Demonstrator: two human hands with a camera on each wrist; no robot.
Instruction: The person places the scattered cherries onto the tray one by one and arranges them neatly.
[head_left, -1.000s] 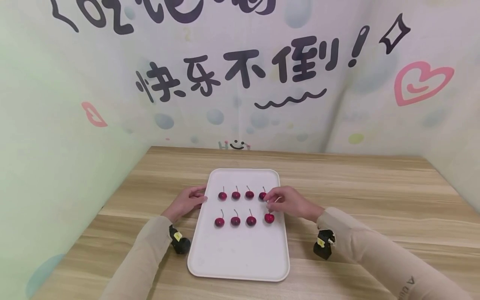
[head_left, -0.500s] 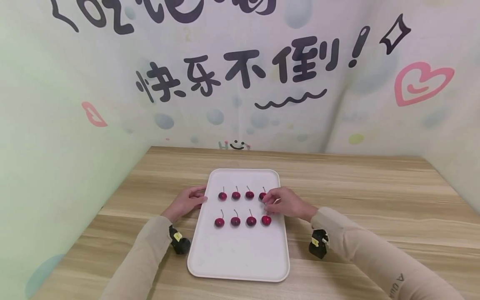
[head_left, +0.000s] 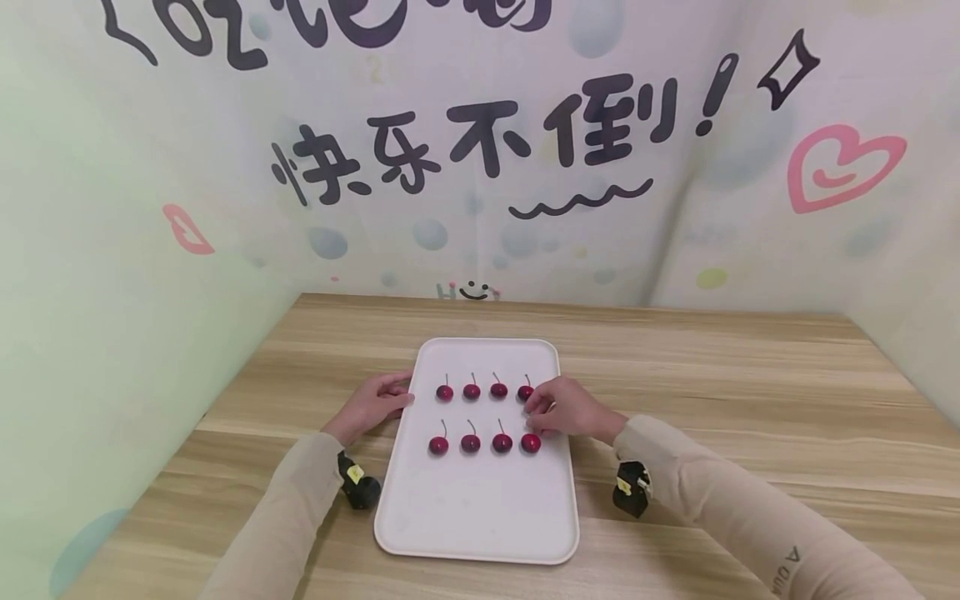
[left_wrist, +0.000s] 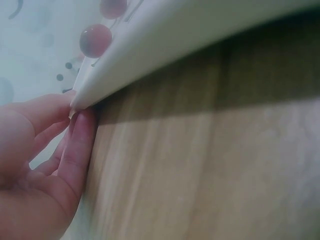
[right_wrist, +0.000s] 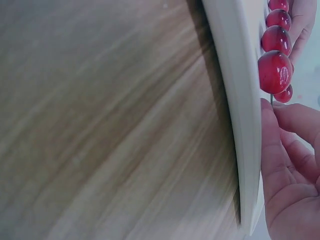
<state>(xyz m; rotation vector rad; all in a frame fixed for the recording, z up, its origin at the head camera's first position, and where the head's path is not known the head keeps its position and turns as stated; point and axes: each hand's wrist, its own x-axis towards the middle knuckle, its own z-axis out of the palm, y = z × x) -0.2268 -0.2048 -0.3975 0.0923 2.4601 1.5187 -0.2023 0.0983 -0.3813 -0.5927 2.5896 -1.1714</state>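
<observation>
A white tray [head_left: 476, 512] carries red cherries with stems in two rows. My left hand [head_left: 372, 406] holds the tray's left edge; in the left wrist view the thumb and fingers meet around the tray's rim [left_wrist: 145, 57]. On the opposite side, my right hand [head_left: 567, 407] reaches over the tray at the right end of the front row. Its thumb and finger pinch the stem [right_wrist: 271, 99] of the nearest cherry [right_wrist: 276, 72], as the right wrist view shows. That cherry [head_left: 530, 443] lines up with the front row. The hand partly covers the back row's rightmost cherry [head_left: 525, 392].
The tray lies on a wooden table [head_left: 720, 375]. Behind stands a patterned cloth backdrop [head_left: 480, 242] with dark lettering. The front part of the tray is bare. Black wrist cameras [head_left: 631, 490] hang below both cuffs.
My right hand has moved slightly left and brought the pinched cherry left and a little nearer, into the front row. The left hand and the tray have stayed put.
</observation>
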